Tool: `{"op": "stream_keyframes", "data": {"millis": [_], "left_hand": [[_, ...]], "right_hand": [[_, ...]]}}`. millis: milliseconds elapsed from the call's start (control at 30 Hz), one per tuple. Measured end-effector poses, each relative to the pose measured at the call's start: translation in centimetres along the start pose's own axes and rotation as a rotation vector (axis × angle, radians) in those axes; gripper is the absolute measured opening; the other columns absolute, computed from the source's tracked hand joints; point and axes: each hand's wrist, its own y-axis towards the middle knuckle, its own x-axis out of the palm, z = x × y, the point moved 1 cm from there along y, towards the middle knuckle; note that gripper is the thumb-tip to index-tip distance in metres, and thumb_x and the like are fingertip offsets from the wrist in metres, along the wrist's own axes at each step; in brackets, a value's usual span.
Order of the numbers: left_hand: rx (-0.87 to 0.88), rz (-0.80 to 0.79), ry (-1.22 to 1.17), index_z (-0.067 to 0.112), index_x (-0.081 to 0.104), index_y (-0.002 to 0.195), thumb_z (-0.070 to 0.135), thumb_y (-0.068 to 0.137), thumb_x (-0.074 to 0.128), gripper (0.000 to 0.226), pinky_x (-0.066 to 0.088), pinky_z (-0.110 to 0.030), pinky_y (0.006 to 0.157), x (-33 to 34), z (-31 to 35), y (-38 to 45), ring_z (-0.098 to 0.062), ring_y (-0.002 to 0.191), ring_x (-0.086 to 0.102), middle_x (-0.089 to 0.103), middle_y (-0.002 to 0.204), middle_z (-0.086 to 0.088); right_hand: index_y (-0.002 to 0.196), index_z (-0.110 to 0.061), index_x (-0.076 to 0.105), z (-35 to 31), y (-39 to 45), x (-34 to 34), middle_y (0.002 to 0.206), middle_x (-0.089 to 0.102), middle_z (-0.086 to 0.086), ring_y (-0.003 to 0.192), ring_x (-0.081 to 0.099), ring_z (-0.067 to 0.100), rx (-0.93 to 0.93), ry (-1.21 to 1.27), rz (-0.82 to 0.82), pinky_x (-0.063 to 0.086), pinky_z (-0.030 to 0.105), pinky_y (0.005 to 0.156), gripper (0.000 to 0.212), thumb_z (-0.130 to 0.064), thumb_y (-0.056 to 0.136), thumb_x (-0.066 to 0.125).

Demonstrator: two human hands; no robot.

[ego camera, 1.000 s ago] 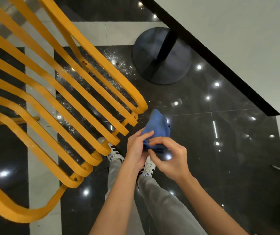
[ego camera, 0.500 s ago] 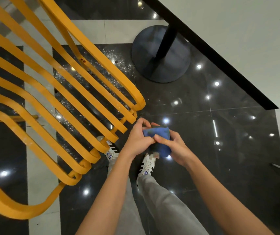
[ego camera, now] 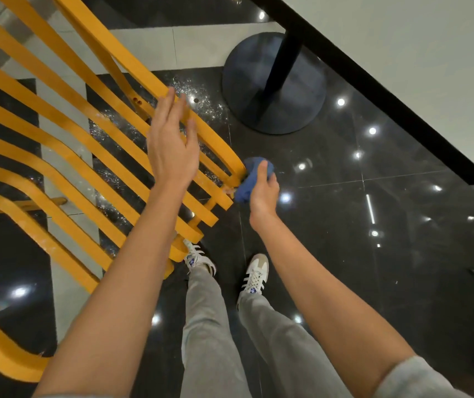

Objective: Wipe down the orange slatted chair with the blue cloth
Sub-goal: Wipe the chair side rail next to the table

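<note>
The orange slatted chair (ego camera: 57,145) fills the left half of the view, its curved slats running from upper left down to a rounded end near the middle. My left hand (ego camera: 172,142) hovers over the upper slats with fingers spread, holding nothing. My right hand (ego camera: 263,188) grips the bunched blue cloth (ego camera: 251,175) and presses it against the rounded end of the top slats.
A white table top with a black edge (ego camera: 373,90) spans the upper right, on a black post with a round dark base (ego camera: 273,84). The glossy black and white tiled floor (ego camera: 373,254) lies below. My feet in white sneakers (ego camera: 254,274) stand beside the chair.
Both hands left the cloth-folding position in front of me. The left hand let go of the cloth and rose over the slats; the right hand carried the cloth up to the chair's end.
</note>
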Motion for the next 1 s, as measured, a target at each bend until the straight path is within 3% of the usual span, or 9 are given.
{"op": "stream_keyframes", "data": {"millis": [133, 233, 300, 333, 467, 633, 767, 900, 1000], "left_hand": [[0.089, -0.058, 0.161, 0.019, 0.043, 0.146, 0.038, 0.104, 0.04, 0.046, 0.018, -0.04, 0.118, 0.9, -1.7, 0.5, -0.016, 0.147, 0.025, 0.037, 0.156, 0.002], [0.12, -0.045, 0.148, 0.018, 0.043, 0.146, 0.041, 0.103, 0.04, 0.049, 0.018, -0.035, 0.117, 1.0, -2.2, 0.4, -0.015, 0.146, 0.027, 0.039, 0.154, 0.002], [0.135, -0.047, 0.156, 0.018, 0.044, 0.146, 0.041, 0.103, 0.041, 0.05, 0.019, -0.036, 0.116, 1.0, -2.3, 0.6, -0.016, 0.146, 0.028, 0.04, 0.154, 0.002], [0.14, -0.044, 0.155, 0.017, 0.044, 0.146, 0.041, 0.102, 0.041, 0.05, 0.02, -0.036, 0.116, 1.1, -2.4, 0.6, -0.016, 0.146, 0.029, 0.04, 0.154, 0.002], [0.142, -0.02, 0.151, 0.015, 0.047, 0.144, 0.04, 0.102, 0.042, 0.049, 0.024, -0.038, 0.115, 1.5, -2.8, 0.6, -0.018, 0.145, 0.031, 0.042, 0.152, 0.001], [0.14, 0.004, 0.116, 0.015, 0.048, 0.143, 0.038, 0.102, 0.045, 0.048, 0.024, -0.035, 0.115, 1.7, -2.9, 0.4, -0.017, 0.145, 0.032, 0.044, 0.151, 0.001], [0.143, 0.028, 0.079, 0.015, 0.049, 0.143, 0.038, 0.101, 0.047, 0.048, 0.026, -0.033, 0.114, 2.0, -3.1, 0.5, -0.017, 0.144, 0.033, 0.045, 0.151, 0.001], [0.145, 0.02, 0.071, 0.016, 0.049, 0.143, 0.037, 0.1, 0.048, 0.047, 0.03, -0.038, 0.114, 1.9, -3.2, 0.6, -0.017, 0.144, 0.033, 0.045, 0.15, 0.002], [0.148, 0.017, 0.065, 0.017, 0.05, 0.142, 0.037, 0.1, 0.049, 0.046, 0.031, -0.04, 0.114, 1.8, -3.4, 0.6, -0.017, 0.144, 0.034, 0.046, 0.15, 0.002]], "right_hand": [[0.154, -0.024, 0.023, 1.7, -2.7, 0.4, 0.151, 0.043, 0.002, 0.136, 0.043, 0.014, -0.358, -0.175, -0.109, 0.036, 0.029, 0.112, 0.055, -0.034, 0.104, 0.043], [0.152, -0.022, 0.032, 3.3, -0.8, -0.8, 0.145, 0.051, 0.004, 0.131, 0.049, 0.014, -0.363, -0.182, -0.065, 0.042, 0.019, 0.104, 0.055, -0.017, 0.101, 0.052], [0.147, -0.021, 0.042, 3.2, 0.2, -0.9, 0.138, 0.057, 0.004, 0.127, 0.054, 0.013, -0.355, -0.16, -0.056, 0.046, 0.025, 0.105, 0.051, -0.01, 0.099, 0.053], [0.145, -0.02, 0.046, 2.9, 0.2, -0.9, 0.134, 0.06, 0.0, 0.124, 0.056, 0.008, -0.39, -0.158, -0.058, 0.047, 0.029, 0.105, 0.049, -0.008, 0.099, 0.054], [0.141, -0.014, 0.049, 2.3, -0.4, -0.7, 0.13, 0.055, -0.021, 0.122, 0.051, -0.01, -0.58, -0.182, -0.146, 0.041, 0.013, 0.1, 0.042, -0.008, 0.099, 0.053], [0.134, -0.02, 0.054, 2.6, 1.4, -1.8, 0.126, 0.063, -0.004, 0.119, 0.059, 0.014, -0.552, -0.285, -0.21, 0.048, 0.046, 0.101, 0.035, -0.013, 0.1, 0.046], [0.131, -0.015, 0.057, -1.0, 0.0, 0.6, 0.13, 0.061, -0.003, 0.119, 0.057, 0.011, -0.744, -0.322, -0.3, 0.049, 0.031, 0.099, 0.03, -0.013, 0.101, 0.048], [0.13, -0.026, 0.056, -4.0, 0.6, 2.8, 0.121, 0.065, -0.01, 0.107, 0.061, 0.008, -0.767, -0.514, -0.364, 0.052, 0.037, 0.09, 0.031, -0.031, 0.105, 0.041], [0.132, -0.015, 0.056, -2.4, 1.8, 0.6, 0.12, 0.067, -0.001, 0.11, 0.064, 0.013, -0.709, -0.421, -0.431, 0.051, 0.038, 0.094, 0.033, -0.026, 0.105, 0.041]]}}
